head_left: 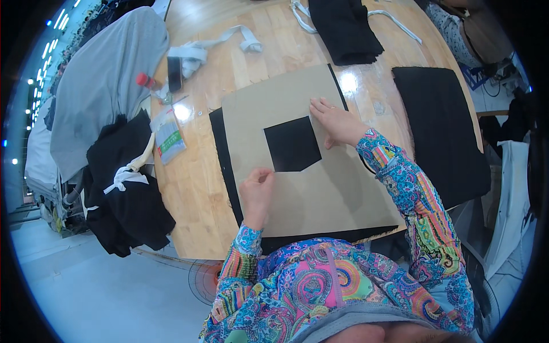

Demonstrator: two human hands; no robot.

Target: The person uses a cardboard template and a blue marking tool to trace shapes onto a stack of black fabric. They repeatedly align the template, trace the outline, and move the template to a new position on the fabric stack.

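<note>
A large beige card template point(246, 108) lies over a sheet of black fabric point(220, 143), whose edges stick out at the left, bottom and upper right. Inside the template is a black pocket-shaped area point(293, 144) with a pointed lower edge; it looks like a window onto the fabric. My right hand point(338, 123) rests on the template, right of this shape, fingers stretched out. At the shape's lower left corner, my left hand point(257, 194) has its thumb and fingertips pinched together. Whatever may be between them is too small to make out.
More black fabric lies at the right point(446, 137) and the far edge point(343, 31). On the left are a plastic packet point(169, 137), a red-capped bottle point(146, 80), white tape point(223, 41), a tied black bundle point(126, 188) and grey cloth point(108, 86). A fan point(206, 283) stands below.
</note>
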